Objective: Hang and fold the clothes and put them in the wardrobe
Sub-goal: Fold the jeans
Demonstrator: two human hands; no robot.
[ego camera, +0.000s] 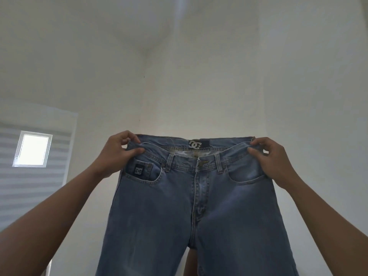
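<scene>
Overhead, the jeans (197, 206) hang lengthwise, waistband up, front facing the person; left hand (119, 154) and right hand (272, 160) each pinch a waistband corner, the bare wall (199, 86) behind.

Soft dim daylight, blown-out bright window (32, 149) at left, wide-angle bending at edges, slightly soft focus overall

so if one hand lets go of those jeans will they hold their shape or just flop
Probably flop: the jeans hang limp from the waistband, spread only because the left hand and right hand pinch its two ends. The waistband already sags between them, so the freed side would likely swing down. The denim looks thick, so likely fairly heavy for one hand's pinch.
</scene>
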